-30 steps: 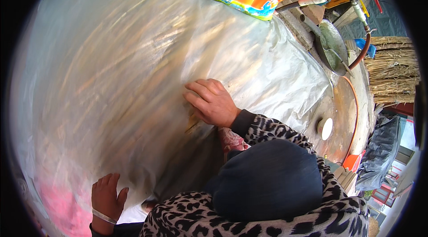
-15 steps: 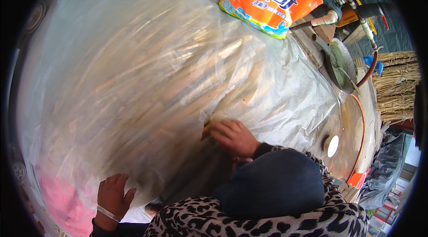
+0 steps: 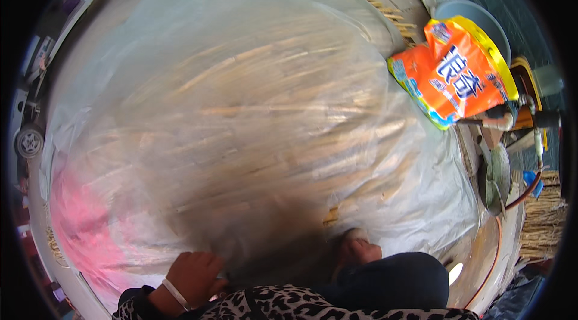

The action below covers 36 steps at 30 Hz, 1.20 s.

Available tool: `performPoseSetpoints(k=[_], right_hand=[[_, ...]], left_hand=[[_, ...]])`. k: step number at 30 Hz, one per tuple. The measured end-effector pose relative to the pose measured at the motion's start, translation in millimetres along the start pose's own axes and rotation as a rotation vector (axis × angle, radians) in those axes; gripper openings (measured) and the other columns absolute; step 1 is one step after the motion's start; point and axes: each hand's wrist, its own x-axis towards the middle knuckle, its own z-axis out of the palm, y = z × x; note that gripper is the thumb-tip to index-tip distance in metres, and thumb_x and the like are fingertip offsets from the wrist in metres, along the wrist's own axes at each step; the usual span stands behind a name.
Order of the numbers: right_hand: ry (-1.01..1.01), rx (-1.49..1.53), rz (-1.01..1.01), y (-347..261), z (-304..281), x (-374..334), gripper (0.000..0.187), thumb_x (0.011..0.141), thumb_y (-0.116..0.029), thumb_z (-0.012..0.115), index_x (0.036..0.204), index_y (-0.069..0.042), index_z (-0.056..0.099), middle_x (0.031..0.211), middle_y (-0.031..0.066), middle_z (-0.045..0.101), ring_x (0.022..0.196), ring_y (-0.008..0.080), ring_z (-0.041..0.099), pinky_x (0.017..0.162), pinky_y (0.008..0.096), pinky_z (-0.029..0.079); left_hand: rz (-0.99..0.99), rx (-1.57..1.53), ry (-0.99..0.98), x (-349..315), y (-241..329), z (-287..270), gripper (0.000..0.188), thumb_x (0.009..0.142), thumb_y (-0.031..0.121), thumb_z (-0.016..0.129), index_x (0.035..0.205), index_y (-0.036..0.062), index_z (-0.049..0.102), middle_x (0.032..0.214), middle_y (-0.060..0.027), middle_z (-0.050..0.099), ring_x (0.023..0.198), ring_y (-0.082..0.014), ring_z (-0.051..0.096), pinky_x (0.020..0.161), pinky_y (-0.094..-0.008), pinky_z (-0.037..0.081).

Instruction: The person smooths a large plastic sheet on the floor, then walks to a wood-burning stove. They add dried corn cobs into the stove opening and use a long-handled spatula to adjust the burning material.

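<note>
A large clear plastic sheet (image 3: 241, 73) lies over a bulky heap of long straw-coloured stalks, which show through it. At the lower left my left hand (image 3: 195, 275), with a pale band at the wrist, is closed with its fingers curled against the sheet's near part; its grip is partly hidden. My right hand (image 3: 361, 251) is low, right of the middle, just beyond my dark blue knee. Its fingers are drawn together at the sheet, and a fold seems pinched in them. A small gap in the sheet just beyond this hand bares brown stalks (image 3: 330, 216).
An orange and yellow bag (image 3: 451, 76) sits at the far right edge of the heap, before a grey-blue tub (image 3: 478, 19). Near pipes rests a pan (image 3: 495, 178). A white bowl (image 3: 456, 274) and an orange hose (image 3: 498, 242) lie lower right. Wheels (image 3: 29, 140) show at left.
My view has turned, so the bag appears farther right and lower. My right hand has come down toward my knee and closed. The left hand's spread fingers have curled in.
</note>
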Motion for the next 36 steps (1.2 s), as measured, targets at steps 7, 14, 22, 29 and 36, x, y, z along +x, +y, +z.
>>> performPoseSetpoints(k=[7,14,22,29,36], right_hand=[[-0.124,-0.044,0.081,9.5,9.2,-0.3,0.018,0.086,-0.028,0.075,0.086,-0.015,0.062,0.073,0.0088,0.062,0.058,0.033,0.064,0.05,0.0458,0.052],[-0.338,-0.201,0.206,25.1,29.1,-5.1,0.023,0.084,-0.03,0.077,0.085,-0.014,0.06,0.074,0.0107,0.064,0.061,0.0371,0.065,0.051,0.0492,0.052],[-0.473,-0.248,0.314,25.7,32.6,-15.4,0.027,0.089,-0.036,0.072,0.086,-0.014,0.057,0.082,0.0142,0.067,0.065,0.0431,0.066,0.057,0.0561,0.053],[-0.51,-0.379,0.324,9.2,28.7,-1.8,0.031,0.102,-0.042,0.058,0.094,-0.011,0.056,0.088,0.0186,0.069,0.071,0.0462,0.067,0.061,0.0582,0.054],[-0.773,-0.264,0.279,17.4,19.5,7.6,0.034,0.105,-0.04,0.053,0.104,-0.006,0.059,0.086,0.0221,0.07,0.083,0.0458,0.07,0.072,0.0582,0.054]], left_hand=[[-0.058,-0.026,0.078,-2.7,-6.2,2.2,0.038,0.086,0.038,0.07,0.11,0.0092,0.064,0.1,-0.0116,0.068,0.096,-0.0329,0.066,0.08,-0.0471,0.05],[-0.067,-0.044,0.002,4.8,-0.6,-23.1,0.031,0.087,0.042,0.068,0.095,0.012,0.067,0.095,-0.0075,0.063,0.092,-0.0268,0.064,0.078,-0.0436,0.049],[0.055,-0.256,0.21,-18.2,23.4,-60.8,0.05,0.082,0.033,0.075,0.122,0.0031,0.063,0.114,-0.0137,0.062,0.102,-0.0277,0.06,0.085,-0.0421,0.049],[0.025,-0.372,0.214,-63.7,74.8,-51.6,0.051,0.09,0.037,0.069,0.129,0.0058,0.062,0.127,-0.0148,0.064,0.115,-0.0299,0.062,0.094,-0.0447,0.05],[0.026,-0.502,0.161,-93.3,138.1,-10.8,0.043,0.088,0.031,0.066,0.122,0.0042,0.061,0.118,-0.0134,0.064,0.108,-0.0285,0.062,0.089,-0.0439,0.048]])
